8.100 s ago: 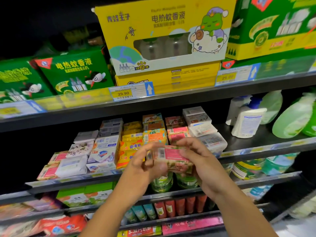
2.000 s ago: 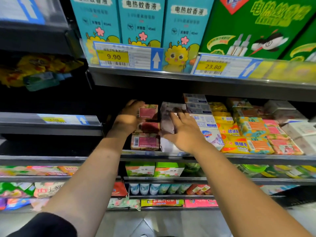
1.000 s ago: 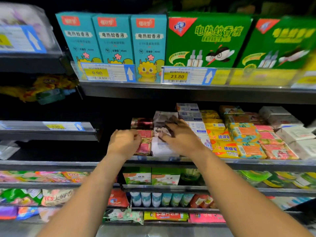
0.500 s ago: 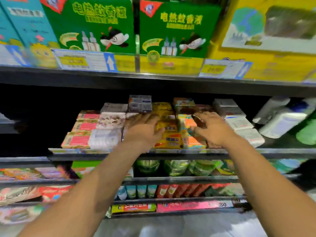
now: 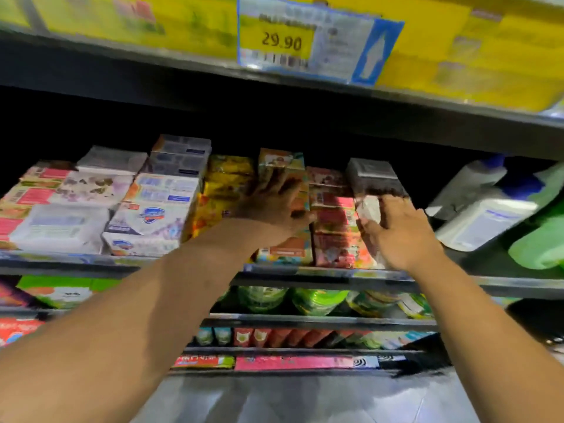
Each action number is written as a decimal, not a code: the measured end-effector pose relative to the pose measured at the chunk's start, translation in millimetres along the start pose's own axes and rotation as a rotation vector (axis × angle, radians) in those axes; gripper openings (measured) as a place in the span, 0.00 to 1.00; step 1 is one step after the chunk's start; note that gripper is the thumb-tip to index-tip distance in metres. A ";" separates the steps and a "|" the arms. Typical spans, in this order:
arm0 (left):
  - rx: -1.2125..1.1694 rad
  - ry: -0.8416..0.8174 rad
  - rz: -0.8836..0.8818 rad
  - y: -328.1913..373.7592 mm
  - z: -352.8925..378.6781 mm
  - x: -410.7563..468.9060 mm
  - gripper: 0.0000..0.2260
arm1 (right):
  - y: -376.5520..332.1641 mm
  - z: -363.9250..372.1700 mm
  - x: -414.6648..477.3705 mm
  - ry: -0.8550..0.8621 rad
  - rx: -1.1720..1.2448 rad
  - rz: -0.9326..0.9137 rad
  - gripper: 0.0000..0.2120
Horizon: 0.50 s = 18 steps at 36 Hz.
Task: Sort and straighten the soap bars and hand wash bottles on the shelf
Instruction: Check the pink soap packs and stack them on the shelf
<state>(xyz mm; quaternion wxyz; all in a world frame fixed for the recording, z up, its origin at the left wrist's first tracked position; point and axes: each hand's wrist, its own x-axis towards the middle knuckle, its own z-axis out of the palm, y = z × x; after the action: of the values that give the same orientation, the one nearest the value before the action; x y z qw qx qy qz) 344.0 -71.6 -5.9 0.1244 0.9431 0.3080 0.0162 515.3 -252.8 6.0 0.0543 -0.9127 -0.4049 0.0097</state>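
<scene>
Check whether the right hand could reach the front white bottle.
Probably yes: the front white bottle lies right of the right hand, nothing between them, though the hand grips a soap pack.

The yellow-and-white paper price tag [image 5: 305, 41] clipped to the dark upper shelf edge [image 5: 122, 61] reads "29.90" in dark digits on its yellow patch. It has a barcode beneath and a white upward arrow on its blue right end. The white plastic-wrapped soap pack [image 5: 146, 218] below carries a blue shield emblem, its lettering too blurred to read. Other packaging print is illegible.
</scene>
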 end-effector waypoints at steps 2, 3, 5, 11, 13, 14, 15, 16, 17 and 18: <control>-0.027 0.013 0.010 2.0 0.8 6.3 0.37 | 2.3 3.3 4.1 0.004 0.006 0.020 0.14; -0.029 0.023 0.017 4.3 -0.3 8.5 0.38 | 2.6 4.2 5.1 0.016 0.009 0.027 0.15; -0.025 0.037 0.020 9.0 1.3 14.4 0.38 | 4.3 6.9 5.7 0.046 0.004 0.046 0.15; 0.072 0.166 -0.002 11.4 21.2 24.8 0.36 | 2.1 -4.5 9.1 -0.066 0.057 0.088 0.23; 0.089 0.216 -0.004 12.8 21.7 22.3 0.36 | -2.1 -13.2 16.6 -0.080 0.070 0.083 0.20; 0.093 0.216 -0.002 13.3 21.5 22.2 0.36 | -3.2 -17.0 22.8 -0.071 0.064 0.050 0.19; 0.100 0.212 0.005 14.1 19.1 21.5 0.36 | -4.7 -20.2 29.7 -0.069 0.048 0.003 0.22; 0.109 0.208 0.012 14.4 17.3 20.8 0.35 | -6.1 -22.1 37.5 -0.078 0.033 -0.046 0.28; 0.117 0.208 0.017 14.8 15.0 19.8 0.35 | -9.2 -24.3 45.3 -0.090 0.022 -0.078 0.33; 0.121 0.209 0.025 15.0 13.1 18.4 0.34 | -12.1 -23.8 55.3 -0.102 0.018 -0.092 0.37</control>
<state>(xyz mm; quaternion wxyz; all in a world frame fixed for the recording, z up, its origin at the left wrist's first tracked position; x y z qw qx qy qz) 368.9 -75.4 -15.8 0.0342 0.9457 0.3081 0.0976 544.9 -205.9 32.4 0.0422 -0.8910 -0.4484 0.0573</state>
